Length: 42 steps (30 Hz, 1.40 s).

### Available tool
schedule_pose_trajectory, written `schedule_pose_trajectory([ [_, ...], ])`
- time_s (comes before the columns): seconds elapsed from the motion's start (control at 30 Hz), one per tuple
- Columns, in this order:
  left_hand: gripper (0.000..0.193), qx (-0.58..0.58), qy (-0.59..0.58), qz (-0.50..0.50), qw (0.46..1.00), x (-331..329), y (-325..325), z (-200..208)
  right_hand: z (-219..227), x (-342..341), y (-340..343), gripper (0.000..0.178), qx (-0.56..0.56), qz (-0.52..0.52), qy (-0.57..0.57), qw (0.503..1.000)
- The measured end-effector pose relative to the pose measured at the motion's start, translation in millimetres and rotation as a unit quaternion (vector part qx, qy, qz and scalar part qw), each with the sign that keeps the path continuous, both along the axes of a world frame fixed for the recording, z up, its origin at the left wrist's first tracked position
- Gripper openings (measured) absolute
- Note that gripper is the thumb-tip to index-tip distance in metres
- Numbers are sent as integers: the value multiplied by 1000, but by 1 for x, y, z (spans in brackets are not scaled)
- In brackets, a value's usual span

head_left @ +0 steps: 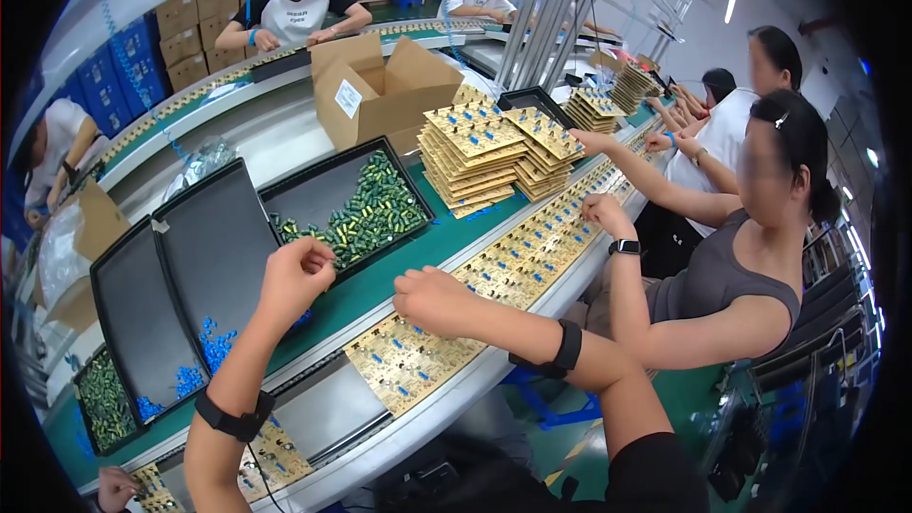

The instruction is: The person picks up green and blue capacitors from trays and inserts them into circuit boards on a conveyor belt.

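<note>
My left hand (296,274) is closed in a pinch in front of the near edge of a black tray (302,192). Many small green cylindrical capacitors (375,201) lie heaped in that tray. Whatever the left fingertips hold is too small to make out. My right hand (432,301), fingers curled under, hovers at the far edge of a tan circuit board (408,372) on the conveyor line. Its fingertips are hidden, and so is anything in them. Blue parts and dark parts stand on the board.
Another black tray (214,252) holds small blue parts (217,347). Stacked circuit boards (470,157) and an open cardboard box (380,95) stand beyond the trays. A co-worker (731,256) at right reaches over boards on the line. Another person's hand (116,489) shows at lower left.
</note>
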State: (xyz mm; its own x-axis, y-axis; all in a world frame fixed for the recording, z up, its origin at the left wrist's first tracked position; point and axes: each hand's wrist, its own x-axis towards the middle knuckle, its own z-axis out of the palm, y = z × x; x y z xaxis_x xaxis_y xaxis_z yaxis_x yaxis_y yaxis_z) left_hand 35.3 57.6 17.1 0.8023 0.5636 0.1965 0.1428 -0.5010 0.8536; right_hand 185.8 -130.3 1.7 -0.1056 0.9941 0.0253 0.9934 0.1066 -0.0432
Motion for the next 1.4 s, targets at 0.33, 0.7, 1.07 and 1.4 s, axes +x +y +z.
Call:
schedule_pose_trajectory([
  [0.33,18,-359,32,-116,926,-45,-32,20,33,41,51,20,20,-96,238,966],
  [0.7,14,-268,56,-102,956,-44,-45,5,4,40,111,28,47,-102,218,970],
  [1.07,13,283,193,-185,921,-29,-62,-2,1,31,100,8,138,-156,317,925],
  [1.4,11,326,227,-181,900,-28,-70,1,-11,29,98,8,272,-122,301,906],
])
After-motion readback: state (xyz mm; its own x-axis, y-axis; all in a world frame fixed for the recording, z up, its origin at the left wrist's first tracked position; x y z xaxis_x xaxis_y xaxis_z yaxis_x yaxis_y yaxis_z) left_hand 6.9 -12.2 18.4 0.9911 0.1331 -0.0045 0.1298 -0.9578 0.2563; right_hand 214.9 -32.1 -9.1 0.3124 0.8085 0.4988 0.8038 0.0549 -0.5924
